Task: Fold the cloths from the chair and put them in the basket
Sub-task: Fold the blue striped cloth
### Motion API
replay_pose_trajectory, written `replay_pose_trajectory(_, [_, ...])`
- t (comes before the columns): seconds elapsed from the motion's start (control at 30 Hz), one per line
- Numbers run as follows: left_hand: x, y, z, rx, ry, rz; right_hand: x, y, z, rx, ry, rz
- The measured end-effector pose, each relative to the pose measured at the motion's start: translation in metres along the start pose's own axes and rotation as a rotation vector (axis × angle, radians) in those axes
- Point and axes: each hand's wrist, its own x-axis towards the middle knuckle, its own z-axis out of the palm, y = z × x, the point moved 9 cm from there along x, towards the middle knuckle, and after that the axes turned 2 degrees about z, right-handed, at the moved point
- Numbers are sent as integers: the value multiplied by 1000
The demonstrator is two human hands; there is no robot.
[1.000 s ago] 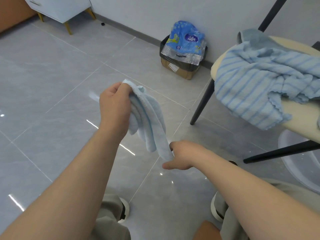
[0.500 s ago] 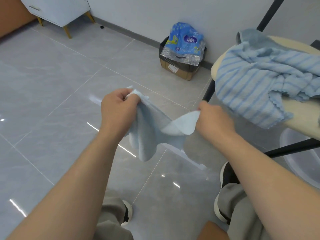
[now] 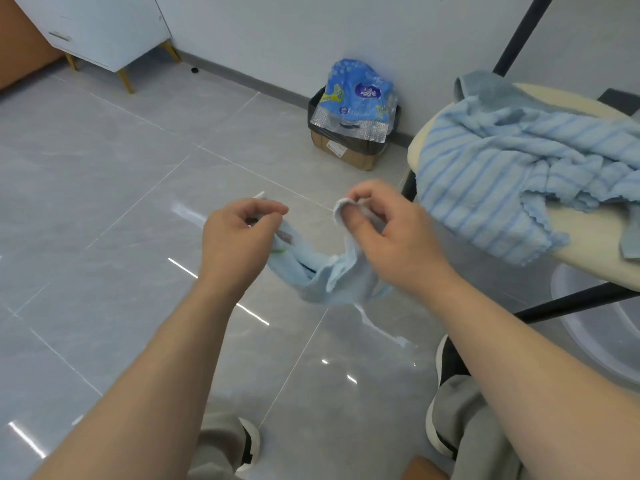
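Fingers (image 3: 275,210) of left hand (image 3: 239,244) and right hand (image 3: 391,237) pinch small pale-blue terry cloth (image 3: 322,277) ends; long axis left-right, middle sagging. Striped blue towel (image 3: 502,188) on cream chair seat (image 3: 588,244), right.

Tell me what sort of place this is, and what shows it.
Probably a room in a home: a glossy grey tiled floor, a white cabinet on slim wooden legs, and a bag-lined cardboard box serving as a waste bin.
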Motion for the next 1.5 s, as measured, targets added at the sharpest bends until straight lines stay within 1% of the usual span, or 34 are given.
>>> replay_pose_trajectory(0.07, [1,-1,1,-60,9,-2,-1,6,11,122,-132,67])
replay_pose_trajectory(0.23, [1,-1,3,-110,21,-31,-5,7,29,415,-358,165])
replay_pose_trajectory(0.3, [-1,0,5,-145,18,-43,-8,6,35,420,-440,181])
replay_pose_trajectory(0.4, [-3,-1,6,-180,38,-64,-13,7,42,341,-510,171])
replay_pose_trajectory(0.47, [-2,-2,5,-145,49,-51,-13,8,44,307,-501,162])
replay_pose_trajectory(0.57, [-3,1,7,-61,23,-20,-10,13,42,259,-431,165])
replay_pose_trajectory(0.7, [-9,7,18,-73,-104,1,-7,16,40,215,-354,157])
replay_pose_trajectory(0.8, [-14,9,28,-116,-197,6,-7,14,39,200,-354,133])
replay_pose_trajectory(0.9, [-17,14,33,-82,-227,49,-8,9,40,205,-384,107])
replay_pose_trajectory(1.03, [-19,13,39,-88,-277,51,-10,5,42,271,-419,120])
replay_pose_trajectory(1.1, [-21,14,44,-90,-320,68,-8,7,40,278,-395,138])
replay_pose_trajectory(1.2, [-27,22,51,-83,-367,141,-5,13,36,232,-315,147])
replay_pose_trajectory(1.3, [-31,24,54,-61,-364,167,-5,18,33,174,-269,168])
replay_pose_trajectory(1.5, [-27,16,47,-75,-240,100,-4,23,32,116,-228,194])
